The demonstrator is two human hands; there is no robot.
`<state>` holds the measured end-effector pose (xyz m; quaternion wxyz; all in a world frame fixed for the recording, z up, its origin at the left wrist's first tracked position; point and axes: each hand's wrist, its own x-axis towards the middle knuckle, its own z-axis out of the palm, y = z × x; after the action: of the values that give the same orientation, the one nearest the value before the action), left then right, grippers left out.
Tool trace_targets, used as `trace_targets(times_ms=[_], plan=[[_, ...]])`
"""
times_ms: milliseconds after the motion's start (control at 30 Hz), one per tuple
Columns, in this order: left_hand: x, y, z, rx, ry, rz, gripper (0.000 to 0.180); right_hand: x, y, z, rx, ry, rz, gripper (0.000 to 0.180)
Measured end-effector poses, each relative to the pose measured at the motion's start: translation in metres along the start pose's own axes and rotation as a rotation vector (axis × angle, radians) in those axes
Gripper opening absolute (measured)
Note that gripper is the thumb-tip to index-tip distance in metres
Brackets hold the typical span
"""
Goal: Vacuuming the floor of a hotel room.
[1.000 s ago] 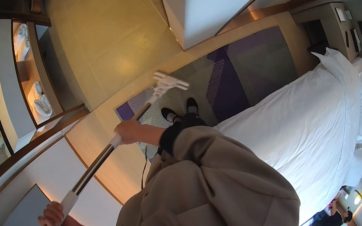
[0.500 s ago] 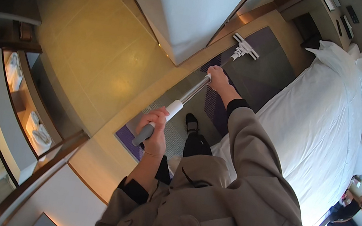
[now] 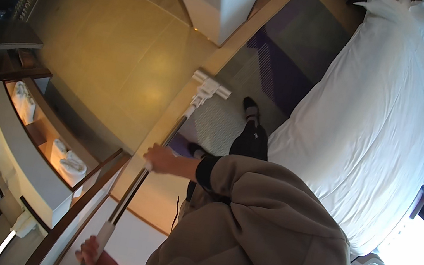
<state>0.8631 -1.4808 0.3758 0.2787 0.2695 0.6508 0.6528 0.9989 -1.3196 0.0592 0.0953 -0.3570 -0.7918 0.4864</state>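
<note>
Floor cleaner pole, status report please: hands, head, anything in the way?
Both hands grip the pole: right hand mid-shaft, left hand at the end. White head at the rug's edge. Bed alongside.

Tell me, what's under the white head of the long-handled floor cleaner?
The white cleaner head sits on the pale patterned carpet, at its edge beside the tan floor. Whatever lies directly beneath it is covered.

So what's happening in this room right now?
A person in a tan jacket is working a long-handled floor cleaner across the floor beside a white bed. One hand grips the pole midway, the other hand holds its upper end near the bottom of the picture. The white cleaning head sits where the patterned rug meets the bare tan floor, just ahead of the person's dark shoes.
</note>
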Motion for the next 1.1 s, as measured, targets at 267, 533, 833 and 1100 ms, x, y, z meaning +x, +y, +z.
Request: trace_targets(times_ms=[267,533,833,1100], plan=[[0.017,0.060,0.031,0.005,-0.438,0.509,0.024,0.002,-0.069,-0.016,0.105,-0.231,-0.137,0.027],[0.036,0.044,0.210,-0.170,-0.870,0.460,0.019,-0.082,0.070,-0.216,0.021,0.215,0.028,0.025],[-0.015,-0.186,0.527,-0.330,-0.954,0.253,0.014,-0.163,0.374,-0.452,-0.531,0.515,0.502,0.019],[-0.032,-0.206,0.480,-0.381,-0.851,0.213,0.019,-0.168,0.378,-0.397,-0.376,0.576,0.337,0.037]])
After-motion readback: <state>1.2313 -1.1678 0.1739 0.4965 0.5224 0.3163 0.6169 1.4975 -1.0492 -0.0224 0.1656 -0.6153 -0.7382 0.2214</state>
